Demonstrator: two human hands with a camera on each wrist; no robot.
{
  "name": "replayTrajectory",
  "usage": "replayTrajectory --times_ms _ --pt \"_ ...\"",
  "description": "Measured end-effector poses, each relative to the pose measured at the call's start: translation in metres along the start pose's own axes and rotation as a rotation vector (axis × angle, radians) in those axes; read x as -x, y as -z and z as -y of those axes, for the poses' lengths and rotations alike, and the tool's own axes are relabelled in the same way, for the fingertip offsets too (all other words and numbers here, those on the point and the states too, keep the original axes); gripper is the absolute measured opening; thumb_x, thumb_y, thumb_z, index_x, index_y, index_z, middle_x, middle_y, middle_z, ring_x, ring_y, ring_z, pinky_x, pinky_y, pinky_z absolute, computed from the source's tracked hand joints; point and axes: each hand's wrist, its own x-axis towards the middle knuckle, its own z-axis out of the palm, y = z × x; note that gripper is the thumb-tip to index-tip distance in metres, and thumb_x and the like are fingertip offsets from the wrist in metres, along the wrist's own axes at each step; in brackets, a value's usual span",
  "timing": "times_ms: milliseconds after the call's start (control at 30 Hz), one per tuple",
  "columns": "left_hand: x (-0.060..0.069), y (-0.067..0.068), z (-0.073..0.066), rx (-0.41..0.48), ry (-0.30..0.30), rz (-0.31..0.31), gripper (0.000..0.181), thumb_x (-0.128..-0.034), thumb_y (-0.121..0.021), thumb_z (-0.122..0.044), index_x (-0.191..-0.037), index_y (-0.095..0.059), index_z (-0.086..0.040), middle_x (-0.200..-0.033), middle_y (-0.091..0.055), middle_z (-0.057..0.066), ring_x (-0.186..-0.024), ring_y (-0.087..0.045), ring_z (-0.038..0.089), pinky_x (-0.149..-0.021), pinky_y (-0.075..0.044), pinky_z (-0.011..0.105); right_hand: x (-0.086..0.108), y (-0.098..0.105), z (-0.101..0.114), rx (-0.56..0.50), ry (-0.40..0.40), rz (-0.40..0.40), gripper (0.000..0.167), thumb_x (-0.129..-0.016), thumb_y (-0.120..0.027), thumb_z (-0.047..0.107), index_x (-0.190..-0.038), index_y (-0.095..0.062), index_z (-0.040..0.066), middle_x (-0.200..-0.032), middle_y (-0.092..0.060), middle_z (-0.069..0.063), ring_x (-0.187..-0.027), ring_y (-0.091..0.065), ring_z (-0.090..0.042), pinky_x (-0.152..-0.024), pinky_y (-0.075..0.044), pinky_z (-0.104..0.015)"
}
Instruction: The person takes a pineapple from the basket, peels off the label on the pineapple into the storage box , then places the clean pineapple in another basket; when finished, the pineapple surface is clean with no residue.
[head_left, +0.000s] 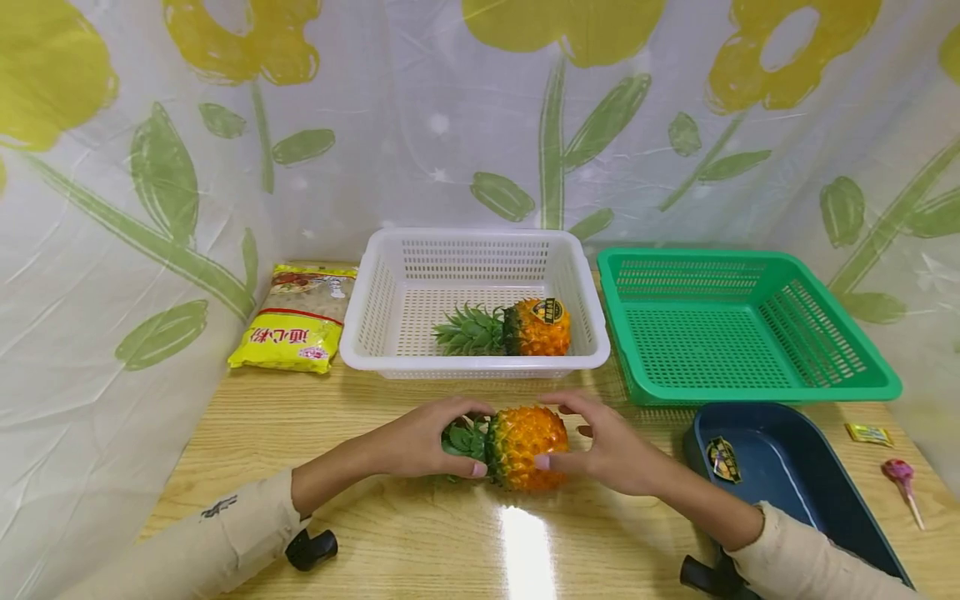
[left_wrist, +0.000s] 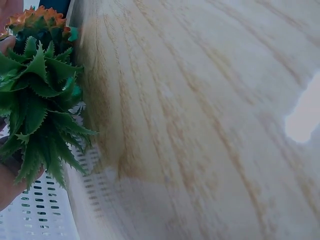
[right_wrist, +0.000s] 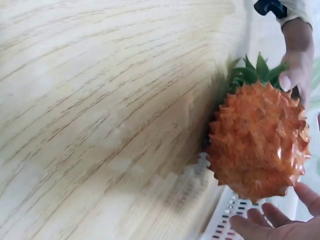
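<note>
On the table in front of the white basket lies an orange pineapple (head_left: 528,450) with a green leafy crown. My left hand (head_left: 420,437) grips that crown, thumb on the near side and fingers over the far side. Up close in the left wrist view, the spiky leaves (left_wrist: 40,105) cover part of the hand. Around the fruit's right end is my right hand (head_left: 611,446), its fingers spread. The right wrist view has the spiny fruit (right_wrist: 260,140) just beyond these loosely extended fingers (right_wrist: 275,227). A second pineapple (head_left: 542,335) lies inside the white basket.
The white basket (head_left: 474,363) stands at the back, with a yellow food bag (head_left: 296,321) to its left. To its right is a green basket (head_left: 765,393). A dark blue tray (head_left: 780,450), a small yellow packet (head_left: 870,433) and a lollipop (head_left: 898,473) are at the right.
</note>
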Motion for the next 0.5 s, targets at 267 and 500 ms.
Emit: replayTrajectory --times_ms 267,500 --pt "-0.001 -0.001 0.002 -0.017 -0.032 -0.017 0.072 -0.083 -0.077 -0.052 -0.144 -0.051 -0.022 -0.144 -0.054 0.0 -0.128 -0.054 0.019 -0.106 -0.045 0.046 -0.012 -0.014 0.0 0.004 -0.017 0.082 0.099 -0.075 -0.088 0.04 -0.154 -0.036 0.01 -0.144 -0.046 -0.015 -0.12 -0.055 -0.03 -0.093 -0.053 -0.045" --pt "-0.001 -0.001 0.002 -0.016 -0.03 -0.015 0.073 -0.0828 -0.077 -0.053 -0.143 -0.052 -0.022 -0.143 -0.055 0.0 -0.126 -0.055 0.018 -0.104 -0.046 0.044 -0.016 -0.022 0.001 0.042 0.007 0.092 0.111 -0.07 -0.091 0.043 -0.157 -0.03 0.009 -0.151 -0.039 -0.018 -0.126 -0.05 -0.031 -0.098 -0.048 -0.048"
